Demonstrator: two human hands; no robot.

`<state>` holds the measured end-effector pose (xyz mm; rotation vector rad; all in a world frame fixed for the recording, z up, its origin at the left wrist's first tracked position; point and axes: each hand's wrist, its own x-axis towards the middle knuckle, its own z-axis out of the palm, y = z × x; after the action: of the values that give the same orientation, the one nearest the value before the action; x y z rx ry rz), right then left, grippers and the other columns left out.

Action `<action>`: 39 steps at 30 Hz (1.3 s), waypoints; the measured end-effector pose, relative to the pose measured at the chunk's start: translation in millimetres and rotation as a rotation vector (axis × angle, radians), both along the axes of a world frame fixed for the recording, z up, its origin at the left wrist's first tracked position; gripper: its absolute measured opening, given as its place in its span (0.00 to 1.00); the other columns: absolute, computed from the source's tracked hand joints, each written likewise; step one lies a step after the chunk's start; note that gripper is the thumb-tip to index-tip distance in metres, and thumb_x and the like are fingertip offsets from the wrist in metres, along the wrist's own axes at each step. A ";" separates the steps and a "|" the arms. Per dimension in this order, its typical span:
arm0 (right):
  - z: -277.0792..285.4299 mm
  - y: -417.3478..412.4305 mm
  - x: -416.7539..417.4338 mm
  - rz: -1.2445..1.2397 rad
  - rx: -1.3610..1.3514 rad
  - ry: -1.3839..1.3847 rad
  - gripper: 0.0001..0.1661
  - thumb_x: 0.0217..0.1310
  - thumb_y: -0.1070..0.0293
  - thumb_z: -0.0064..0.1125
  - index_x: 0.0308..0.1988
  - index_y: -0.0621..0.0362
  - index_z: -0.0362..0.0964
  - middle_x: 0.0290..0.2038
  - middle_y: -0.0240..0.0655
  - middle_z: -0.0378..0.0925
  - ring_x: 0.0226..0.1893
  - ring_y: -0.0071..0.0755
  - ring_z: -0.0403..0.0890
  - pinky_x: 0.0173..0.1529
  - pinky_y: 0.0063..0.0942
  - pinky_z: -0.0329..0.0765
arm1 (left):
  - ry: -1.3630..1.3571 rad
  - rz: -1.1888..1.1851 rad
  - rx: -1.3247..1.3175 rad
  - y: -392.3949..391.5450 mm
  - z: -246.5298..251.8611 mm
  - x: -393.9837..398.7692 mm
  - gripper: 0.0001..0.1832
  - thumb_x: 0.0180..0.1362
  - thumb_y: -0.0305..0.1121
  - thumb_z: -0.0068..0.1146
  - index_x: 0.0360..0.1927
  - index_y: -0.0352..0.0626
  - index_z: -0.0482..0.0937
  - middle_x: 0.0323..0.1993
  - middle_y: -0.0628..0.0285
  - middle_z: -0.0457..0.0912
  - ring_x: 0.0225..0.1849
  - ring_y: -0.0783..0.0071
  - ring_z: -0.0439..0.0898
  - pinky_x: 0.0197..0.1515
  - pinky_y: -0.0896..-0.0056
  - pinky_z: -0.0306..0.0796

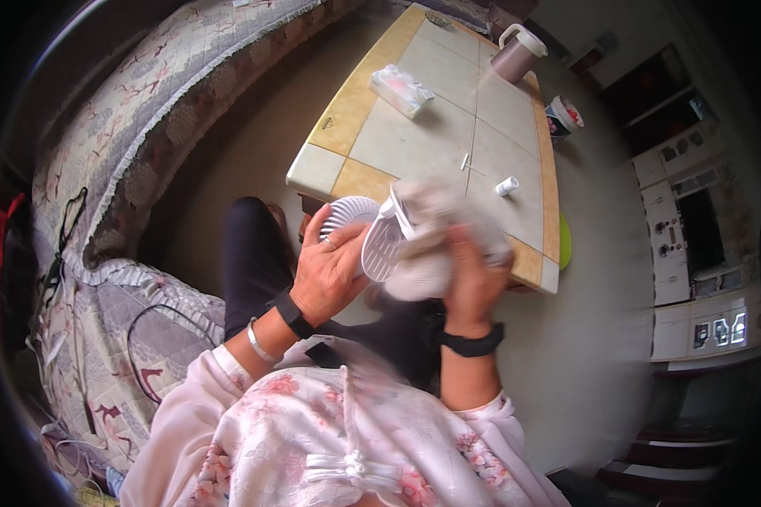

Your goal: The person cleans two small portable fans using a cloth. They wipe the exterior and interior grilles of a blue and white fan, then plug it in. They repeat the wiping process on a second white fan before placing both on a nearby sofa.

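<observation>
My left hand [325,275] grips a white plastic fixture by its ribbed round part [350,212]. A slotted oval plate [380,252] with a raised rim faces up beside the fingers. Bunched in my right hand [475,279] is a pale cloth [423,269], pressed close against the plate's right side. Both the cloth and the right hand are blurred, and the cloth hides part of the plate. Beyond the hands, a small white cylindrical piece [507,186] and a thin white T-shaped piece [465,162] lie on the tiled table [431,139].
A tissue pack [401,90] and a pink thermos jug [518,54] stand farther back on the table. On the floor to the right is a bucket [564,117]. A sofa with a quilted floral cover [127,114] runs along the left; a dark cord [141,355] lies on it.
</observation>
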<state>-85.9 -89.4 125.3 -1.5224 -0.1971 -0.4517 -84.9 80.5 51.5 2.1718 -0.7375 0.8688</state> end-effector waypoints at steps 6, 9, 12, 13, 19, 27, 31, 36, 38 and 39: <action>35.7 -53.5 16.4 0.195 0.481 -0.002 0.23 0.66 0.57 0.45 0.49 0.65 0.68 0.40 0.38 0.75 0.40 0.31 0.78 0.45 0.28 0.75 | -0.038 -0.184 -0.143 4.9 11.1 -2.1 0.20 0.39 0.25 0.63 0.41 0.38 0.77 0.38 0.60 0.79 0.47 0.65 0.77 0.63 0.42 0.54; 30.8 -37.3 12.1 0.335 -0.078 0.122 0.18 0.58 0.67 0.59 0.46 0.66 0.72 0.42 0.39 0.77 0.45 0.28 0.77 0.48 0.25 0.74 | -0.029 -0.205 -0.120 3.1 13.2 -1.6 0.19 0.40 0.26 0.64 0.40 0.38 0.78 0.39 0.60 0.80 0.48 0.63 0.77 0.63 0.42 0.54; 36.4 -7.3 10.6 0.386 -0.324 0.041 0.24 0.51 0.70 0.64 0.49 0.67 0.70 0.45 0.44 0.77 0.49 0.39 0.76 0.53 0.30 0.71 | 0.021 -0.202 -0.178 4.5 1.6 -4.8 0.20 0.41 0.27 0.65 0.41 0.38 0.78 0.42 0.59 0.80 0.50 0.60 0.76 0.62 0.42 0.55; 35.4 -5.6 9.3 0.358 -0.455 -0.113 0.26 0.50 0.69 0.65 0.49 0.67 0.69 0.46 0.45 0.76 0.49 0.42 0.76 0.54 0.31 0.71 | 0.046 -0.199 -0.214 6.1 -2.9 -5.6 0.20 0.41 0.27 0.65 0.42 0.38 0.78 0.43 0.59 0.80 0.51 0.59 0.75 0.62 0.42 0.56; 11.2 -23.0 -10.3 0.698 -0.272 -0.359 0.32 0.46 0.58 0.67 0.48 0.65 0.69 0.44 0.48 0.77 0.45 0.48 0.79 0.51 0.37 0.74 | 0.446 -0.251 -0.589 8.2 -52.2 -0.7 0.20 0.44 0.22 0.61 0.44 0.38 0.77 0.46 0.55 0.78 0.52 0.51 0.73 0.61 0.55 0.59; 26.2 -58.0 -2.1 -0.040 0.347 -0.008 0.14 0.63 0.66 0.52 0.45 0.64 0.73 0.39 0.35 0.78 0.37 0.24 0.78 0.43 0.24 0.73 | 0.284 -0.161 -0.391 17.9 -35.8 0.0 0.17 0.43 0.19 0.59 0.41 0.39 0.79 0.43 0.54 0.78 0.49 0.53 0.75 0.55 0.60 0.65; 6.5 -23.8 6.0 0.253 -0.118 0.082 0.12 0.58 0.70 0.59 0.43 0.62 0.75 0.37 0.30 0.79 0.38 0.20 0.76 0.43 0.21 0.72 | 0.222 -0.223 -0.291 10.4 -19.9 0.3 0.16 0.46 0.20 0.56 0.42 0.38 0.78 0.43 0.53 0.79 0.49 0.51 0.76 0.55 0.63 0.66; 17.8 -13.0 2.5 0.166 0.309 0.124 0.13 0.60 0.65 0.58 0.41 0.63 0.75 0.36 0.30 0.78 0.36 0.21 0.76 0.42 0.20 0.72 | 0.948 -0.293 -0.836 -1.7 -9.8 8.7 0.14 0.62 0.29 0.45 0.46 0.31 0.76 0.46 0.56 0.79 0.46 0.68 0.78 0.49 0.73 0.70; 22.9 -24.1 9.3 0.043 0.430 0.150 0.15 0.60 0.63 0.58 0.40 0.64 0.75 0.35 0.30 0.78 0.35 0.21 0.76 0.42 0.20 0.71 | 1.232 -0.427 -1.273 0.3 -13.3 11.9 0.17 0.64 0.34 0.47 0.49 0.30 0.72 0.43 0.54 0.79 0.42 0.70 0.80 0.46 0.69 0.75; 21.6 -32.3 15.4 -0.013 0.416 0.134 0.16 0.60 0.61 0.58 0.40 0.64 0.75 0.35 0.30 0.78 0.35 0.22 0.75 0.41 0.19 0.71 | 1.284 -0.395 -1.332 2.9 -11.8 12.8 0.17 0.64 0.33 0.46 0.50 0.30 0.72 0.43 0.54 0.80 0.41 0.70 0.80 0.45 0.70 0.75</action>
<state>-70.5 -121.7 147.0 -1.1407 0.0132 -0.3720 -72.1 83.4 39.8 0.8949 0.1448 -0.3315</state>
